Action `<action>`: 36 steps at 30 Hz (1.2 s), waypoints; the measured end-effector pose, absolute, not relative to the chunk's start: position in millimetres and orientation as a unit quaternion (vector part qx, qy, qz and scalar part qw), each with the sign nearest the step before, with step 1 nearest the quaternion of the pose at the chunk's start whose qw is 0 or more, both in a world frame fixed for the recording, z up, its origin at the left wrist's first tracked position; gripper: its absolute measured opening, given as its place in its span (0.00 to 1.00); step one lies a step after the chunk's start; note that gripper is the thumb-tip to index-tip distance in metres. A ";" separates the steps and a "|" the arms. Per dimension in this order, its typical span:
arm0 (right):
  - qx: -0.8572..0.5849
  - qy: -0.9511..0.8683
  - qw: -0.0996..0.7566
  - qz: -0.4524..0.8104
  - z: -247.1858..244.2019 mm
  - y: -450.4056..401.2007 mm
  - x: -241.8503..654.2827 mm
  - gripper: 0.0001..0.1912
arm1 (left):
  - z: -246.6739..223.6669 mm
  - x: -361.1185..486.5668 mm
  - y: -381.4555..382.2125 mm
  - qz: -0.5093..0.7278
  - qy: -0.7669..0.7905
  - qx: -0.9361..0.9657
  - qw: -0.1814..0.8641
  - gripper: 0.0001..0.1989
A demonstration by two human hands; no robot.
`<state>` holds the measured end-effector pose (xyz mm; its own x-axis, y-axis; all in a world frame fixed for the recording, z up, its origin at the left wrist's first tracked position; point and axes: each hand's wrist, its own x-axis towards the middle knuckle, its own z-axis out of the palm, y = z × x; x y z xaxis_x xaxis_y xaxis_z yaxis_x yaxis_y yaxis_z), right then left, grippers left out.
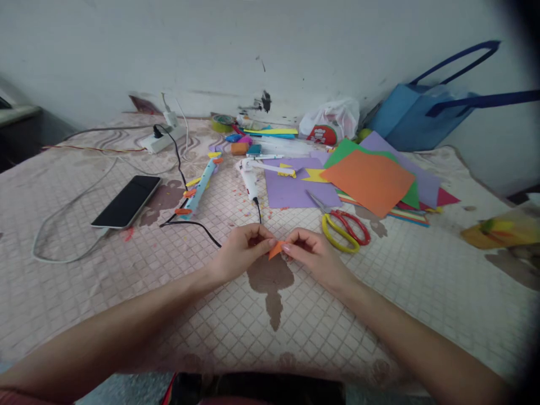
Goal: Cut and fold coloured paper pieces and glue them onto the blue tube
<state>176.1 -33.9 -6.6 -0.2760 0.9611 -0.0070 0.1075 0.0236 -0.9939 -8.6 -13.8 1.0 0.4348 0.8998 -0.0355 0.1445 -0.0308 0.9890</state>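
Between my two hands is a small piece of orange paper (pixel 275 250), pinched from both sides above the patterned tablecloth (pixel 202 315). My left hand (pixel 244 247) is closed, its thumb and fingertips on the paper's left side. On the other side, my right hand (pixel 314 256) grips the paper's right edge between thumb and fingers. Scissors (pixel 341 226) with one yellow and one red handle lie just beyond my right hand. A white glue gun (pixel 250 181) rests ahead of both hands, its black cord running toward me.
Orange, green and purple sheets (pixel 367 180) are stacked at the right. A light-blue paper strip (pixel 199 188) with colourful pieces lies left of the glue gun. Further left are a phone (pixel 126 201) on a cable and a power strip (pixel 164 139). A blue bag (pixel 422 112) stands at the back right.
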 end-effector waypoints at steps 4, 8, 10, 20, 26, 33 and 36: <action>-0.452 -0.585 0.410 0.535 -6.5 -34.5 175.9 0.06 | -0.3 -8.6 -13.0 0.335 0.406 0.618 0.584 0.09; -0.444 -0.574 0.412 0.551 -5.7 -35.2 174.1 0.05 | 0.1 -7.6 -13.4 0.335 0.409 0.595 0.606 0.09; -0.438 -0.572 0.409 0.560 -5.1 -36.1 172.6 0.04 | 0.8 -7.0 -13.8 0.344 0.412 0.581 0.612 0.08; -0.443 -0.557 0.425 0.559 -7.6 -34.4 172.1 0.04 | -2.8 -7.9 -13.4 0.338 0.411 0.577 0.620 0.09; -0.430 -0.539 0.437 0.578 -6.7 -36.4 170.5 0.02 | -2.0 -5.9 -14.7 0.358 0.405 0.569 0.620 0.07; -0.434 -0.525 0.465 0.565 -10.7 -37.8 168.8 0.02 | 1.3 -3.7 -17.8 0.365 0.400 0.535 0.649 0.07; -0.432 -0.532 0.473 0.554 -11.2 -37.8 168.8 0.03 | 1.3 -3.0 -19.0 0.367 0.392 0.502 0.678 0.07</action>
